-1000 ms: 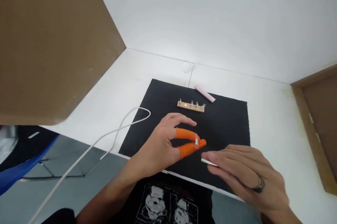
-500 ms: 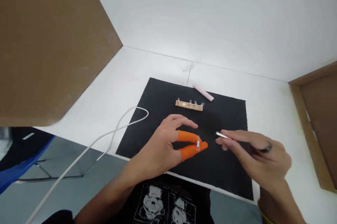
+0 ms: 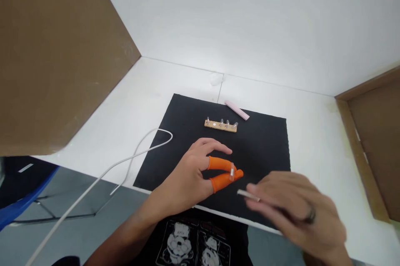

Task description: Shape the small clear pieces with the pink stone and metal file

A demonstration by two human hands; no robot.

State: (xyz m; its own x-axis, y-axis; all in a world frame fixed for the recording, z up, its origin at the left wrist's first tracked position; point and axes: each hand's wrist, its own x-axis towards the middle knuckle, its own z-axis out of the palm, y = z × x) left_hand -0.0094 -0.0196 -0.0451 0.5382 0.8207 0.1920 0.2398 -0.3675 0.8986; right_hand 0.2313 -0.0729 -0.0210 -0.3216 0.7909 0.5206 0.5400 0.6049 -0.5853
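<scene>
My left hand (image 3: 191, 170) wears orange finger cots on its thumb and index finger. Those two fingertips pinch a small clear nail tip (image 3: 231, 172) upright above the black mat, while the other fingers stay loosely spread. My right hand (image 3: 300, 209), with a dark ring and slightly blurred, grips a thin pale flat stick (image 3: 248, 195); its exact kind cannot be made out. The stick's free end points left, a little below and right of the nail tip, not touching it. Beyond both hands lies a wooden strip (image 3: 220, 126) with several clear nail tips standing on it.
A pink nail file (image 3: 236, 110) lies across the far edge of the black mat (image 3: 265, 145). A white cable (image 3: 137, 155) loops over the left side of the white table (image 3: 315, 132). Brown boards (image 3: 62, 49) stand left and right, with a white wall behind.
My right hand has moved down and to the left with the stick, bringing it nearer my body. The left hand keeps its pinch on the nail tip. The whole view has shifted slightly.
</scene>
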